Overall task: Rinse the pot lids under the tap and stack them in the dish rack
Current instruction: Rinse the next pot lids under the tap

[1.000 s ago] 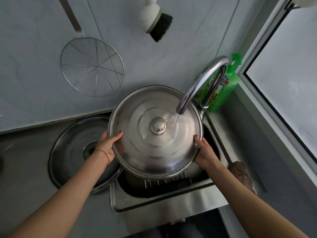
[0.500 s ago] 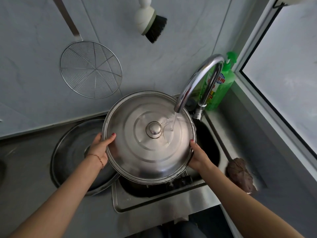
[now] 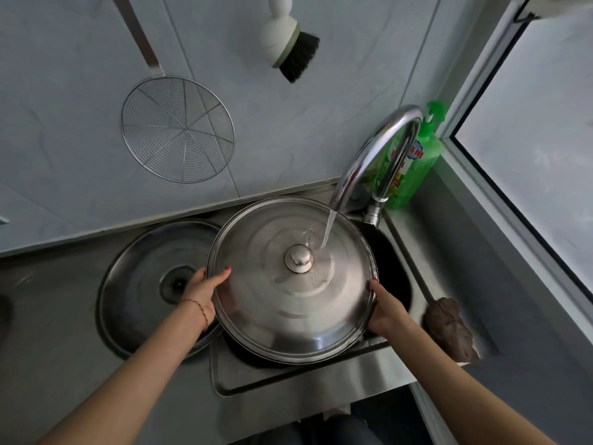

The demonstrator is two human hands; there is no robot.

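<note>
A large steel pot lid point(image 3: 276, 300) with a round knob point(image 3: 298, 258) is held over the sink point(image 3: 288, 377), knob side up. My left hand point(image 3: 202, 292) grips its left rim and my right hand point(image 3: 385, 308) grips its right rim. The curved tap point(image 3: 372, 155) runs; its stream lands just right of the knob. A second steel lid point(image 3: 138, 284) lies upside down on the counter to the left, partly under the held lid and my left hand. No dish rack is visible.
A green soap bottle point(image 3: 417, 168) stands behind the tap. A brown cloth point(image 3: 449, 332) lies on the sink's right edge. A wire skimmer point(image 3: 178, 130) and a dish brush point(image 3: 288, 43) hang on the tiled wall. A window runs along the right.
The held lid has dropped lower and tilted a little towards me under the tap, so more of the stream shows. Both hands keep their grip on the rim.
</note>
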